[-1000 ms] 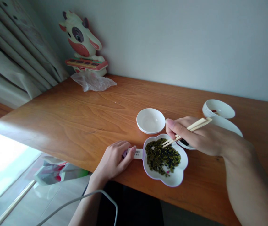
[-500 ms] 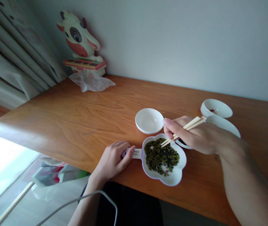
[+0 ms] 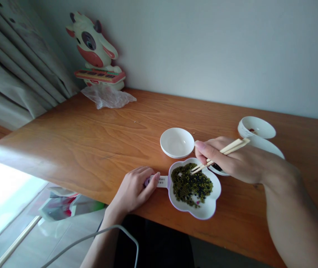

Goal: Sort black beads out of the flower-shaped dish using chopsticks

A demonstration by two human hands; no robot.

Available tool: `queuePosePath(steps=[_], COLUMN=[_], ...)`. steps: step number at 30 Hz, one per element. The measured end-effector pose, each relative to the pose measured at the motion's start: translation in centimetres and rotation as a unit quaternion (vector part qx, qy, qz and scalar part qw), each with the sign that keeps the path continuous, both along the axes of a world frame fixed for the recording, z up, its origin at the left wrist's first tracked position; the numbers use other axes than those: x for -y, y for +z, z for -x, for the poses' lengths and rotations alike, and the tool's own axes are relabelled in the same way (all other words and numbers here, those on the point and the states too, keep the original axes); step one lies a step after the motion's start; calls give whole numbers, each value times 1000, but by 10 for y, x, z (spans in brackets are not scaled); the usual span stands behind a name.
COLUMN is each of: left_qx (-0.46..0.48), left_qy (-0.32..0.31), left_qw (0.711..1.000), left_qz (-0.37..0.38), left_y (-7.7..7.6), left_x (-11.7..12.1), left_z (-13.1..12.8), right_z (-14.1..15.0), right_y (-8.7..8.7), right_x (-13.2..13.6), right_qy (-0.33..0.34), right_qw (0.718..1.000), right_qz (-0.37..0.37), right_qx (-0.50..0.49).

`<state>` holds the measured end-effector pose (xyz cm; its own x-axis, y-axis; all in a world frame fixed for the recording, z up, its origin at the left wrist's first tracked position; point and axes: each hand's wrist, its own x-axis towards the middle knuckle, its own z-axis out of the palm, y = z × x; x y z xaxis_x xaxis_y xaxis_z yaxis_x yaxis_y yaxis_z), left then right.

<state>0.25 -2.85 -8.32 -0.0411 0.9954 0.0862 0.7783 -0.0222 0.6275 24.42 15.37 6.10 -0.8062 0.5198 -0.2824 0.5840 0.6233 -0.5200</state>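
Right hand (image 3: pixel 233 160) gripping 2 chopsticks (image 3: pixel 220 155), left hand (image 3: pixel 135 188) holding 1 dish handle (image 3: pixel 160 181)

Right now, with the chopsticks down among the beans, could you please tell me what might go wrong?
1. The flower-shaped dish sits near the table edge; a push from the chopsticks could slide it off, though the left hand steadies its handle.
2. The small green beans may slip from the tips and roll.
3. The right hand hovers over another dish and could knock it.
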Motion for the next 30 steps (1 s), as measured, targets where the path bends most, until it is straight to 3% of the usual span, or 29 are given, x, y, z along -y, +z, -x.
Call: queuePosePath(steps=[30], left_qx=[7], left_qy=[0], left_qw=[1000], left_qz=[3], left_y=[-1], left_x=[0], left_z=[1], right_z=[2], right_y=[-9], right_x=[-5], right_qy=[8], right_qw=[1000], right_qz=[-6], right_qx=[-20])
